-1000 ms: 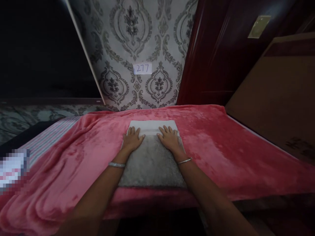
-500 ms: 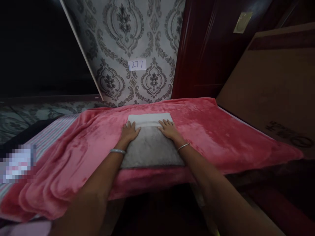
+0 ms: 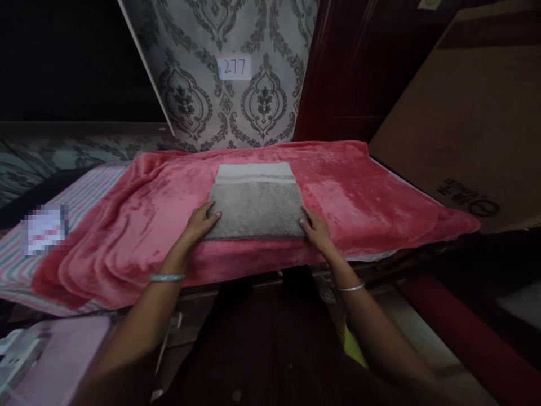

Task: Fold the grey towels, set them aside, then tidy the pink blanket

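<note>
A folded grey towel [image 3: 257, 206] with a pale band across its far end lies flat on a pink plush blanket [image 3: 350, 194]. At its near left edge is my left hand [image 3: 202, 221], fingertips and thumb touching the cloth. My right hand [image 3: 316, 228] rests at the opposite edge in much the same way. Both hands have the thumb apart from the fingers and are not closed around the towel. Each wrist wears a bracelet.
A striped cloth [image 3: 88, 186] shows under the blanket at the left. Behind stand a dark screen [image 3: 80, 62] and a patterned wall with a paper label [image 3: 234, 67] reading 277. A large cardboard box [image 3: 477, 124] leans at the right.
Both hands have slid toward me from the towel's pale far end to its near side edges, and they are farther apart. The camera view has tilted down.
</note>
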`<state>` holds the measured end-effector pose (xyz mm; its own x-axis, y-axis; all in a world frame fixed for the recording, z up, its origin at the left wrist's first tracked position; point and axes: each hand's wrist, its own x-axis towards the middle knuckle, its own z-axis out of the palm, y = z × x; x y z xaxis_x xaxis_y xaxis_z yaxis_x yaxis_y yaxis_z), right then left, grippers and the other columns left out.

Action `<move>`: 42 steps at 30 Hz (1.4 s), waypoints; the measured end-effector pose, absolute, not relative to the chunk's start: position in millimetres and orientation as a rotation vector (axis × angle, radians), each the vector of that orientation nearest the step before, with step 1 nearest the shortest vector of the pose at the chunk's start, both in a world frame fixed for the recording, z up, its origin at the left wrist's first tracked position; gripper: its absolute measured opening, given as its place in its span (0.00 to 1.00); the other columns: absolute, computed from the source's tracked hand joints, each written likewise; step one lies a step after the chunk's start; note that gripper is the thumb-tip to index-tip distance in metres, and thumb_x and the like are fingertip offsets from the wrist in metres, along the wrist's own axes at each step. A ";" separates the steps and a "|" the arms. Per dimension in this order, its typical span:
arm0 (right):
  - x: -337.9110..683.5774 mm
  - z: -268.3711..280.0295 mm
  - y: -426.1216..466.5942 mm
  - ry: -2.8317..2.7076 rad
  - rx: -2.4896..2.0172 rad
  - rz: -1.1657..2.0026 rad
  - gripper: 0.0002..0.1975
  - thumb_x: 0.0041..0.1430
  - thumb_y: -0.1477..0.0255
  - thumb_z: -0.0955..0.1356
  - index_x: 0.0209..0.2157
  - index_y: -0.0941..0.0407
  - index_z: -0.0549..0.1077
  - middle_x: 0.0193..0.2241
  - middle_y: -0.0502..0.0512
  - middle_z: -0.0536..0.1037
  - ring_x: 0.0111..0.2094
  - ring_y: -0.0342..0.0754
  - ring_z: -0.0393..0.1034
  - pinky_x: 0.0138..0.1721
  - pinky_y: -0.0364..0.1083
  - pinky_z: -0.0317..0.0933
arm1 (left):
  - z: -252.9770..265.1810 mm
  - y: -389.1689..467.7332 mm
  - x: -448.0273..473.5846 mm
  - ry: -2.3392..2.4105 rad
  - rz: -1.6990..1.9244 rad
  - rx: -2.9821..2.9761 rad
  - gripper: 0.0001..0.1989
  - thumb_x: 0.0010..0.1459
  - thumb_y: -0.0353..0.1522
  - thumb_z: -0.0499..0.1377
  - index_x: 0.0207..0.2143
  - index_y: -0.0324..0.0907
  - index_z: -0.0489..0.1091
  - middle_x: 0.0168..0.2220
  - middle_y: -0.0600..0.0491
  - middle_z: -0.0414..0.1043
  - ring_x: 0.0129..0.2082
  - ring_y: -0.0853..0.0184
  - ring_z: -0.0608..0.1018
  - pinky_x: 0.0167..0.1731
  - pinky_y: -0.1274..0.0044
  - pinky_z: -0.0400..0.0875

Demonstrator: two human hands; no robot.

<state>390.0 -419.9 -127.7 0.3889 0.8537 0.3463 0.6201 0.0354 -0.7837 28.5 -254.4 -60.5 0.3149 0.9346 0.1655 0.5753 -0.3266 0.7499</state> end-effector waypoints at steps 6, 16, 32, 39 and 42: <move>351.8 -109.0 -450.5 -0.887 -1.345 0.583 0.36 0.52 0.57 0.73 0.62 0.51 0.68 0.54 0.59 0.78 0.57 0.56 0.71 0.64 0.62 0.61 | -57.8 -314.5 15.3 1.054 1.230 1.161 0.26 0.51 0.33 0.68 0.53 0.42 0.74 0.49 0.45 0.79 0.54 0.56 0.78 0.58 0.65 0.72; 303.9 -97.6 -473.8 -0.222 -0.843 1.134 0.11 0.50 0.72 0.74 0.31 0.51 0.67 0.29 0.48 0.74 0.38 0.50 0.77 0.54 0.58 0.73 | -39.1 -360.8 26.0 0.856 1.042 0.480 0.05 0.55 0.22 0.57 0.31 0.39 0.69 0.37 0.43 0.78 0.43 0.59 0.82 0.58 0.58 0.73; 250.2 -65.6 -438.5 -0.166 -0.895 1.381 0.16 0.60 0.65 0.70 0.49 0.52 0.68 0.38 0.56 0.80 0.34 0.53 0.80 0.37 0.53 0.77 | -46.7 -384.1 42.7 0.836 1.006 0.452 0.06 0.60 0.23 0.55 0.30 0.39 0.68 0.38 0.39 0.79 0.46 0.54 0.83 0.58 0.60 0.74; 242.7 -65.0 -428.4 -0.075 -0.856 1.378 0.09 0.57 0.77 0.67 0.40 0.53 0.70 0.30 0.52 0.81 0.30 0.50 0.80 0.36 0.48 0.77 | -55.0 -391.2 49.4 0.816 0.976 0.505 0.02 0.59 0.25 0.58 0.33 0.38 0.69 0.40 0.37 0.81 0.47 0.50 0.84 0.57 0.58 0.75; 241.4 -65.9 -424.8 -0.096 -0.798 1.367 0.09 0.55 0.77 0.69 0.38 0.52 0.70 0.31 0.51 0.81 0.31 0.51 0.80 0.36 0.49 0.77 | -58.3 -391.4 56.9 0.785 0.915 0.517 0.04 0.58 0.27 0.62 0.36 0.36 0.70 0.42 0.33 0.80 0.46 0.48 0.84 0.56 0.57 0.74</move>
